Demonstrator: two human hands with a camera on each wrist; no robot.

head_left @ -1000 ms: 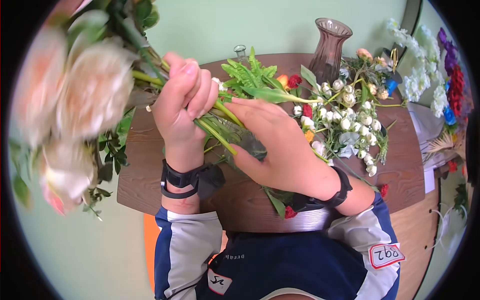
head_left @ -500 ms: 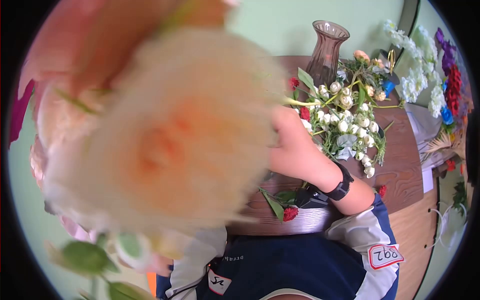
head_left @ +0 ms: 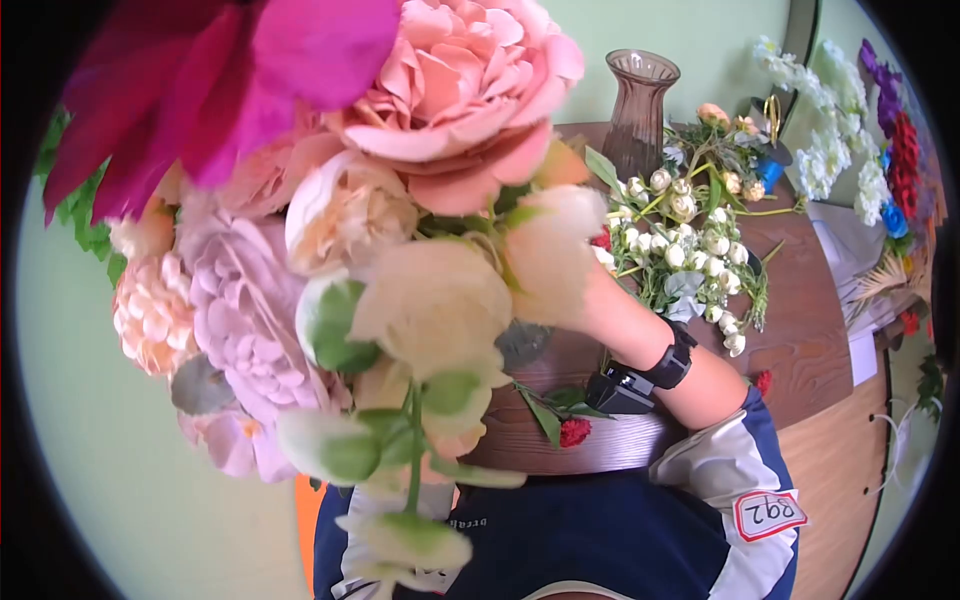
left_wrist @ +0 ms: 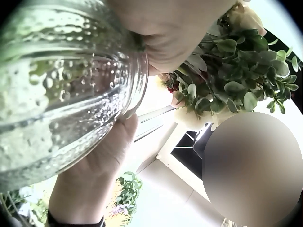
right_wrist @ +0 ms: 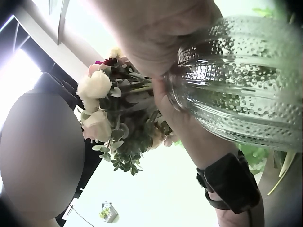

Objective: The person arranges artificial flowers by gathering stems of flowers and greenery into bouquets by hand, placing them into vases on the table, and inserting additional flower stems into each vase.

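The bunch [head_left: 430, 300] is close up in the head view and hides most of what lies behind it. In the wrist views it spreads out past the neck of the glass vase [left_wrist: 57, 99]. The left hand [left_wrist: 165, 33] and the right hand [right_wrist: 156, 33] are both at that neck. Most of their fingers are hidden, so I can't tell if they grip the stems [right_wrist: 140, 89], the glass or nothing.

The neck looks small, so fat stems could get stuck or bend if pushed hard. The big heads look heavy and might tip the vase over if let go too soon. With the bunch blocking the view, an elbow could knock the white flowers [head_left: 715, 245] off the worktop [head_left: 810, 300].
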